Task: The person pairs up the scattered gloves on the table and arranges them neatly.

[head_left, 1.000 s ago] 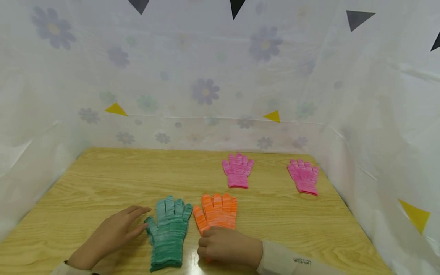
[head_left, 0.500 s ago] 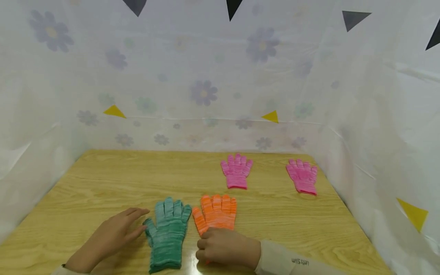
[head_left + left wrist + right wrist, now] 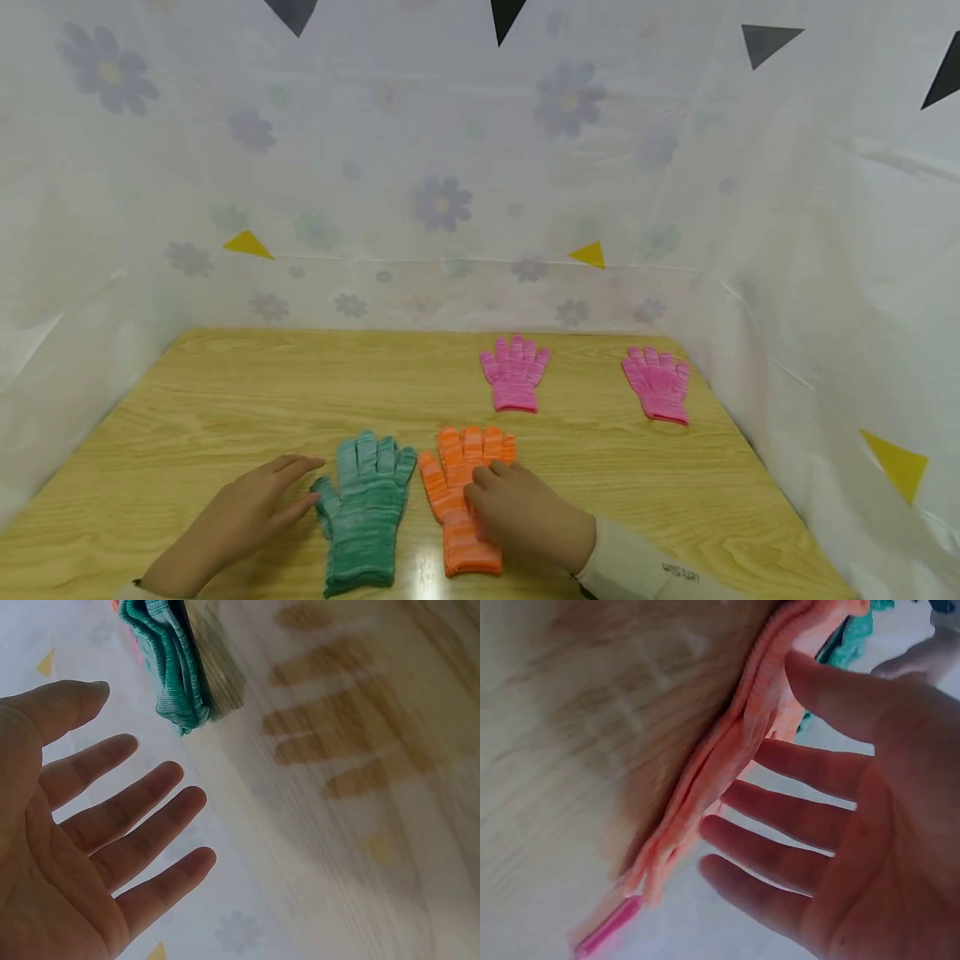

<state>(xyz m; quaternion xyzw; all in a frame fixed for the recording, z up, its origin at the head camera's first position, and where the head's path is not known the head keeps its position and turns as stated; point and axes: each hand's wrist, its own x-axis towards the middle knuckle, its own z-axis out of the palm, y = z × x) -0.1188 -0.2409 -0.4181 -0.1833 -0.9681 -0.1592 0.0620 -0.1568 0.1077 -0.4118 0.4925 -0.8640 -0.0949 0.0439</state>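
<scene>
A green knit glove (image 3: 365,517) lies flat on the table, fingers pointing away from me. Just left of its thumb is my left hand (image 3: 243,508), whose fingers are spread in the left wrist view and hold nothing. Beside the green glove, to its right, lies an orange knit glove (image 3: 457,517). My right hand (image 3: 528,512) is over the right side of that glove and hides part of its palm. In the right wrist view the fingers (image 3: 772,855) are loosely extended along the orange glove (image 3: 720,750); whether they touch it I cannot tell.
Two pink knit gloves lie farther back, one near the middle (image 3: 515,375) and one at the right (image 3: 657,385). White flowered sheeting (image 3: 442,142) encloses the wooden table (image 3: 247,383) at the back and sides.
My right hand has moved away from the orange glove's cuff, forward and to the right, so the cuff now shows. The left hand and the gloves stay in place.
</scene>
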